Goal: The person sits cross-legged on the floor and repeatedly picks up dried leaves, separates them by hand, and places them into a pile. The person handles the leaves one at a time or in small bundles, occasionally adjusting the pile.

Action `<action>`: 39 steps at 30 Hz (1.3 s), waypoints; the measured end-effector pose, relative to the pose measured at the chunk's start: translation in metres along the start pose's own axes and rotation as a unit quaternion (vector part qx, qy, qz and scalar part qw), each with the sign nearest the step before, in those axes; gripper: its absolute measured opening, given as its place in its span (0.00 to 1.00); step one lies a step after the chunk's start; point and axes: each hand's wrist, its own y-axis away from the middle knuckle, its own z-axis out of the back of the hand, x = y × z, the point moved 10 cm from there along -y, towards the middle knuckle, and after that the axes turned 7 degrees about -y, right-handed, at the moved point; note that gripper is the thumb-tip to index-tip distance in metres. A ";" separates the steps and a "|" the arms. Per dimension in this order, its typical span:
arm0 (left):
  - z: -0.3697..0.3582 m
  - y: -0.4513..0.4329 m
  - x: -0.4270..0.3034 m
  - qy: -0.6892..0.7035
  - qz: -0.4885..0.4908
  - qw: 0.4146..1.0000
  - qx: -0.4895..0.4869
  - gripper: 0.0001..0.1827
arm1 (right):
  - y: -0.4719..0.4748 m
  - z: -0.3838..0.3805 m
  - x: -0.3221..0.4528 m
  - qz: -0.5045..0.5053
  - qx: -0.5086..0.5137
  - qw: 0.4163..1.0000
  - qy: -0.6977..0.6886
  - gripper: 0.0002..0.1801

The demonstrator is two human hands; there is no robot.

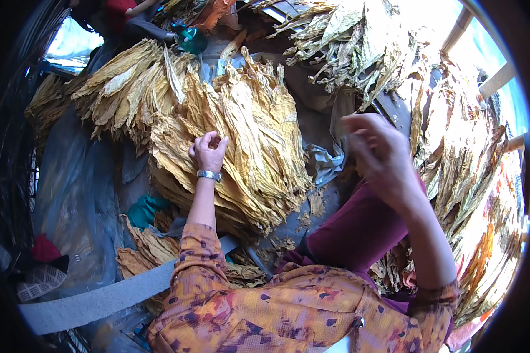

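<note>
A broad pile of dried yellow-brown leaves (265, 132), which look like tobacco, lies before me. My left hand (210, 149), with a metal watch (209, 175) on the wrist, is over the pile's left part, its fingers curled; whether a leaf is between them I cannot tell. Raised to the right of the pile, above my purple-clad leg (357, 225), my right hand (375, 150) is blurred, with its fingers bent. I cannot make out anything in it. A crumpled piece of pale plastic (327, 163) lies between the pile and my right hand.
More dried leaves lie at the upper left (128, 88), top right (357, 44) and along the right side (459, 132). Plastic sheeting (79, 185) covers the left. A pale strip (101, 300) crosses the lower left. Another person (123, 17) sits at the top left, near a green bottle (192, 40).
</note>
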 end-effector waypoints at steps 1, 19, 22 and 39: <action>0.002 0.001 0.003 0.067 -0.026 0.997 -0.013 0.15 | -0.018 -0.043 -0.002 -0.009 0.064 0.997 -0.032 0.10; 0.019 0.033 -0.029 0.307 -0.104 0.945 0.043 0.06 | -0.050 -0.205 -0.067 -0.075 0.078 0.994 -0.028 0.09; 0.002 0.024 0.004 0.309 -0.018 0.951 0.019 0.08 | -0.047 -0.199 -0.065 -0.044 0.056 0.996 -0.052 0.08; -0.037 0.065 -0.022 -0.330 -0.187 0.901 0.211 0.33 | -0.040 -0.161 -0.100 -0.175 -0.044 0.974 -0.137 0.12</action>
